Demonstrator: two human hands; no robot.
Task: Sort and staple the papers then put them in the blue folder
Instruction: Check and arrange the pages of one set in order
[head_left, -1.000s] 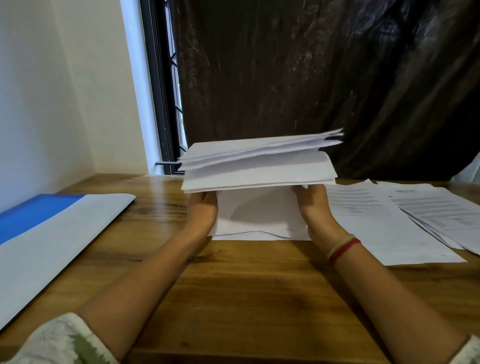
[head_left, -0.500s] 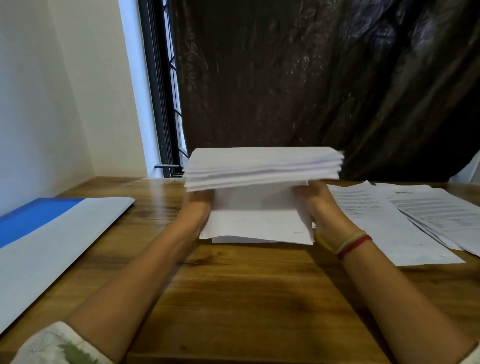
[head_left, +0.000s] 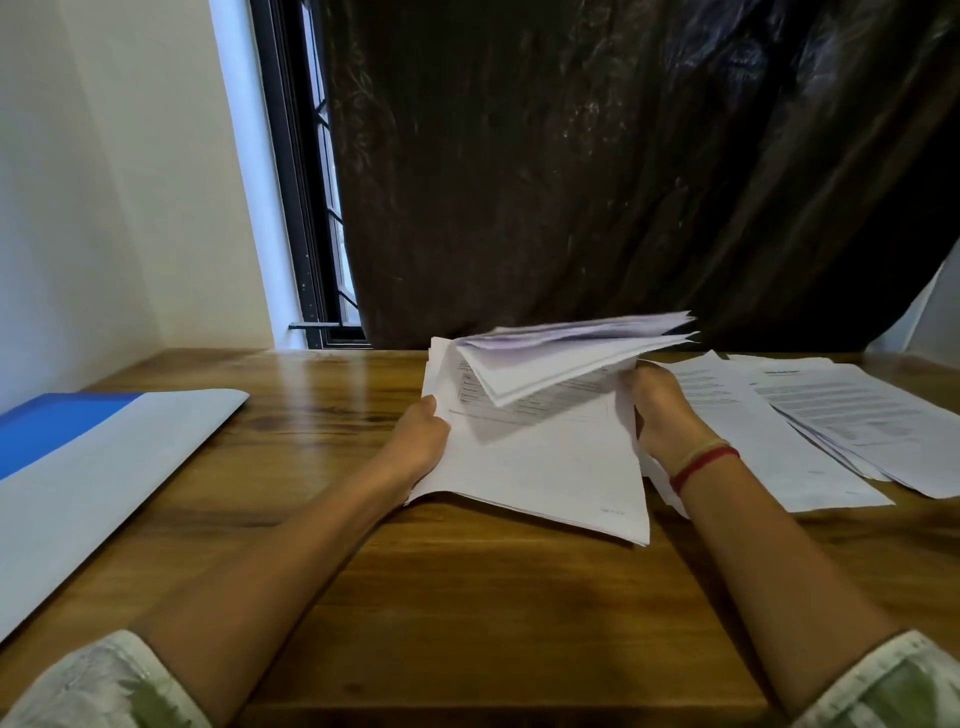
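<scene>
You are in the sorting step, and stapling and filing are not yet begun. Your left hand (head_left: 423, 441) grips the left edge of the stack of papers (head_left: 545, 467), which sits tilted at the middle of the worktop (head_left: 467, 597) with its near corner down on the wood. Your right hand (head_left: 662, 415) holds the upper sheets (head_left: 561, 358) lifted and fanned at the stack's right edge, fingers tucked beneath them. That exposes a printed page below. More loose sheets (head_left: 841, 415) lie spread at 3 o'clock, just beside your right wrist. The blue folder (head_left: 47, 431) lies well apart at 9 o'clock, much of it under a pale flap or sheet; I cannot tell which. Next, judging from this, you need to check the exposed page, then peel off the sheets that belong together and square their edges without letting the fan slip. No stapler is in view, so you will have to find one. As for writing, the pages carry dense lines of text, a heading on the right-hand pile and a small footer mark — all too small or blurred to read. No brand shows.
</scene>
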